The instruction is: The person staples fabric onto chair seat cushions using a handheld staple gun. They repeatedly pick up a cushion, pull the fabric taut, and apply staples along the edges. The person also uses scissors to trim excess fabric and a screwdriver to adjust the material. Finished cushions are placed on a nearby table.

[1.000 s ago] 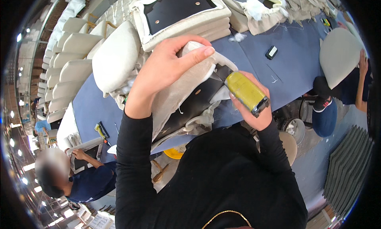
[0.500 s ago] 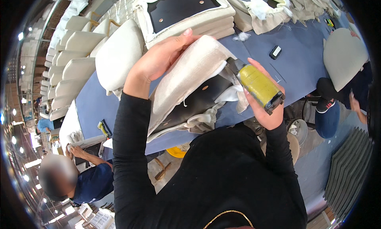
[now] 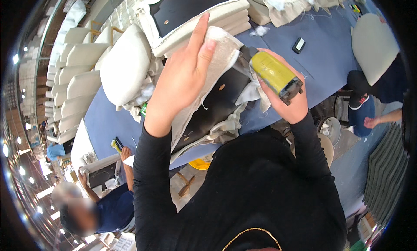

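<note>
A beige upholstered chair cushion (image 3: 223, 46) leans tilted on the blue table in front of me, its black underside (image 3: 217, 104) facing me. Loose fabric and white padding (image 3: 251, 93) hang at the underside's lower and right edges. My left hand (image 3: 184, 77) lies over the cushion's fabric-covered side, fingers stretched out. A yellow and black staple gun (image 3: 273, 70) is gripped in my right hand (image 3: 292, 107). Its nose reaches the cushion's upper right edge; whether it touches I cannot tell.
Behind the cushion stand stacked beige cushions (image 3: 217, 19) and, to the left, a rounded pale cushion (image 3: 124, 66). A small black box (image 3: 299, 45) lies on the blue table (image 3: 321, 64). Co-workers sit at lower left and far right. Stacked grey panels (image 3: 384, 172) stand at right.
My left hand has shifted from the cushion's far edge onto its fabric side, fingers now straight. The staple gun has moved slightly up and left. The co-worker at left reaches toward another staple gun.
</note>
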### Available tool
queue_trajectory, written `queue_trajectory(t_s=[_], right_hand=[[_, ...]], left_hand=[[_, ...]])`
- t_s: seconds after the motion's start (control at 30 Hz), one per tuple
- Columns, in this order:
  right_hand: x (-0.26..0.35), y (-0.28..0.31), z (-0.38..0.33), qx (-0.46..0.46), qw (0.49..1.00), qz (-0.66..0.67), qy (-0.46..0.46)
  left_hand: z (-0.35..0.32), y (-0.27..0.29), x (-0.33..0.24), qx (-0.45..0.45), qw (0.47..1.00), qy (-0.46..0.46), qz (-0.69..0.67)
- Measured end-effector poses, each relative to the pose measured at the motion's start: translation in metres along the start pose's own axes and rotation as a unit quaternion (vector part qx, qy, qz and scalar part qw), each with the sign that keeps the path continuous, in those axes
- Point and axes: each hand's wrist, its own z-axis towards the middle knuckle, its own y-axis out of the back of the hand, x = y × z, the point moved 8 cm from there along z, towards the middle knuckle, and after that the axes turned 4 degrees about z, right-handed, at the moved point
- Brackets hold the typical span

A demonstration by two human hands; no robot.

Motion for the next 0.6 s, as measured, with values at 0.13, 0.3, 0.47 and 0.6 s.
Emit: queue_trajectory(t_s=[0.13,0.3,0.47,0.6], right_hand=[[-0.002,0.005,0.0,-0.017,1.0,-0.018,0.007],[0.029,0.009,-0.002,-0.04,0.999,0.006,0.026],[0.036,0.004,0.001,0.0,0.998,-0.023,0.062],[0.032,-0.001,0.001,-0.002,0.998,-0.026,0.064]], left_hand=[[-0.001,-0.003,-0.021,-0.084,0.985,-0.083,0.122],[0.005,-0.007,-0.024,-0.063,0.987,-0.069,0.133],[0.011,-0.006,-0.021,-0.061,0.989,-0.078,0.113],[0.009,-0.005,-0.025,-0.045,0.99,-0.06,0.115]])
